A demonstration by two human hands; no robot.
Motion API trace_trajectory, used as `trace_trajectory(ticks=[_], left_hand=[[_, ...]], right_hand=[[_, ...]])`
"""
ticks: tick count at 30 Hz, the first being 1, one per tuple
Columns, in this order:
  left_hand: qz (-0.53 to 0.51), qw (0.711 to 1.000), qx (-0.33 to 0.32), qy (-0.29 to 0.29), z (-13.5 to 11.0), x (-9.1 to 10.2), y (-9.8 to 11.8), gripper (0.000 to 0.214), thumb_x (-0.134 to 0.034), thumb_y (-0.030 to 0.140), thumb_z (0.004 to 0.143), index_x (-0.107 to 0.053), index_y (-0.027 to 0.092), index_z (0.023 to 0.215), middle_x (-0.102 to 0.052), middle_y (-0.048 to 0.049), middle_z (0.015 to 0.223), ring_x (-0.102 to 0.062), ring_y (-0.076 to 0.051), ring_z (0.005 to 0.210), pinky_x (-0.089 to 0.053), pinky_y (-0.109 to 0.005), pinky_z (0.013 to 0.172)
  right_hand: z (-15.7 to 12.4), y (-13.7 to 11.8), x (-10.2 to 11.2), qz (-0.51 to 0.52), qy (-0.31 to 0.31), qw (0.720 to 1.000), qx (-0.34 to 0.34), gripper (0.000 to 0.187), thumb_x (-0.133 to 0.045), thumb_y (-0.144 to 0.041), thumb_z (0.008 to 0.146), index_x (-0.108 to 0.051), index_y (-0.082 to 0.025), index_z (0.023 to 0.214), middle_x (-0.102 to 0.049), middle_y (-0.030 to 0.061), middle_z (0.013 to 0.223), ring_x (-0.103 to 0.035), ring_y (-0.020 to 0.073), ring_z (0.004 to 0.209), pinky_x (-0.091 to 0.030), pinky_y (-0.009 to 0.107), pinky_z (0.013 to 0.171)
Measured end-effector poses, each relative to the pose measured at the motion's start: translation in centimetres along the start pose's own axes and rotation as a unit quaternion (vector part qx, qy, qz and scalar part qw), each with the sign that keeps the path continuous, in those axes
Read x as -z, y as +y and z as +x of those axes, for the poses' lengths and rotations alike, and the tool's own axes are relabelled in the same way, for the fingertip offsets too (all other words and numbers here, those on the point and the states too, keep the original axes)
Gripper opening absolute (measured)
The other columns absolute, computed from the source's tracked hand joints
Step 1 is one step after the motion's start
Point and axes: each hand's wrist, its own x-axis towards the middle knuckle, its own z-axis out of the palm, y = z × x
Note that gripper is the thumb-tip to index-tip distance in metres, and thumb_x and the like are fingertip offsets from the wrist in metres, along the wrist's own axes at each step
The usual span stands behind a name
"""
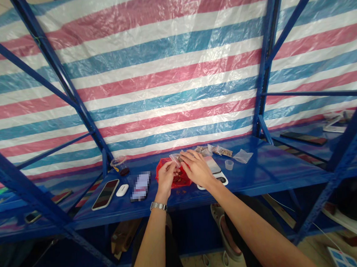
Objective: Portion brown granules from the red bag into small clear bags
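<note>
- At lower centre of the frame, the left hand [166,177] is curling closed, fingers drawn together around the lower part of a small clear plastic bag [175,160].
- Just beside it, the right hand [197,168] is reaching over with fingers extended and slightly spread, its fingertips [182,156] lying at the bag's upper edge; whether it is gripping the bag cannot be confirmed.
- Directly below both hands, a red plastic container [172,176] is resting on the blue steel shelf [259,163], holding brown pieces [177,181], with a few more lying on the shelf just in front.
- Toward upper right of the hands, small filled plastic bags [220,150], a clear plastic cup [229,164] and a flat clear bag [243,156] are lying on the shelf.
- At centre left, a phone [105,194] and a white oval case [122,190] are lying side by side, with a pixelated card [140,186] just beside them.
- A wristwatch [158,206] is sitting on the left wrist.
- Across the upper frame, a striped tarpaulin [162,70] is hanging behind the shelf.
</note>
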Motion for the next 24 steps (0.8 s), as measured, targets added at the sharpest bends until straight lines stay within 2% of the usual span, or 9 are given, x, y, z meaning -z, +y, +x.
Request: trace_trajectory(ticks=[3, 5, 8, 13, 18, 21, 24], left_hand=[[-0.065, 0.998, 0.013, -0.021, -0.4, -0.1, 0.6, 0.039, -0.088, 0.044, 0.070, -0.076, 0.016, 0.095, -0.078, -0.0075, 0.092, -0.073, -0.016, 0.080, -0.056, -0.027, 0.076], [-0.090, 0.996, 0.019, -0.019, -0.4, -0.2, 0.8, 0.041, -0.091, 0.043, 0.067, -0.077, 0.015, 0.094, -0.078, -0.0085, 0.096, -0.074, -0.017, 0.086, -0.057, -0.029, 0.082], [-0.100, 0.995, 0.031, -0.005, -0.3, -0.1, 1.0, 0.042, -0.093, 0.043, 0.065, -0.077, 0.016, 0.094, -0.079, -0.0088, 0.097, -0.074, -0.017, 0.086, -0.056, -0.029, 0.082], [-0.099, 0.994, 0.042, 0.005, -0.2, 0.1, 1.0, 0.041, -0.094, 0.044, 0.063, -0.077, 0.017, 0.089, -0.078, -0.0068, 0.091, -0.074, -0.016, 0.081, -0.055, -0.027, 0.079], [-0.015, 1.000, -0.009, -0.008, -0.1, 0.4, 0.5, 0.040, -0.088, 0.050, 0.070, -0.077, 0.018, 0.090, -0.078, -0.0053, 0.090, -0.071, -0.018, 0.080, -0.053, -0.027, 0.074], [0.057, 0.997, -0.047, -0.032, -0.1, 0.2, 0.4, 0.033, -0.080, 0.051, 0.078, -0.077, 0.019, 0.089, -0.077, -0.0040, 0.087, -0.069, -0.018, 0.077, -0.052, -0.027, 0.071], [0.097, 0.990, -0.083, -0.058, -0.2, -0.1, 0.7, 0.025, -0.075, 0.046, 0.084, -0.075, 0.021, 0.086, -0.074, -0.0031, 0.083, -0.068, -0.020, 0.080, -0.052, -0.028, 0.074]], right_hand=[[0.2, -0.6, -0.4, 0.002, 0.002, 1.000, -0.004, 0.031, -0.051, -0.026, 0.105, -0.071, -0.022, 0.127, -0.065, 0.0102, 0.140, -0.050, 0.0310, 0.131, -0.043, 0.050, 0.112], [0.4, -1.0, -0.5, 0.008, 0.009, 1.000, -0.014, 0.030, -0.054, -0.030, 0.105, -0.071, -0.020, 0.127, -0.065, 0.0123, 0.133, -0.053, 0.0307, 0.124, -0.046, 0.047, 0.108], [0.8, -1.4, -0.6, 0.013, 0.023, 0.999, -0.030, 0.029, -0.056, -0.032, 0.104, -0.069, -0.018, 0.126, -0.067, 0.0133, 0.123, -0.055, 0.0307, 0.115, -0.048, 0.046, 0.102], [1.1, -1.4, -1.2, 0.050, 0.023, 0.998, -0.042, 0.019, -0.055, -0.028, 0.104, -0.073, -0.020, 0.109, -0.072, 0.0088, 0.106, -0.060, 0.0278, 0.103, -0.049, 0.041, 0.095], [1.1, -1.0, -2.2, 0.104, 0.045, 0.987, -0.112, 0.015, -0.061, -0.023, 0.098, -0.075, -0.023, 0.094, -0.075, 0.0055, 0.095, -0.063, 0.0253, 0.099, -0.048, 0.039, 0.094], [1.2, -0.8, -2.5, 0.158, 0.043, 0.970, -0.181, 0.015, -0.062, -0.022, 0.092, -0.075, -0.023, 0.083, -0.075, 0.0032, 0.087, -0.066, 0.0230, 0.090, -0.049, 0.037, 0.089], [1.3, -0.8, -2.7, 0.202, 0.045, 0.950, -0.235, 0.015, -0.061, -0.024, 0.088, -0.074, -0.023, 0.081, -0.075, 0.0026, 0.086, -0.066, 0.0214, 0.082, -0.050, 0.035, 0.081]])
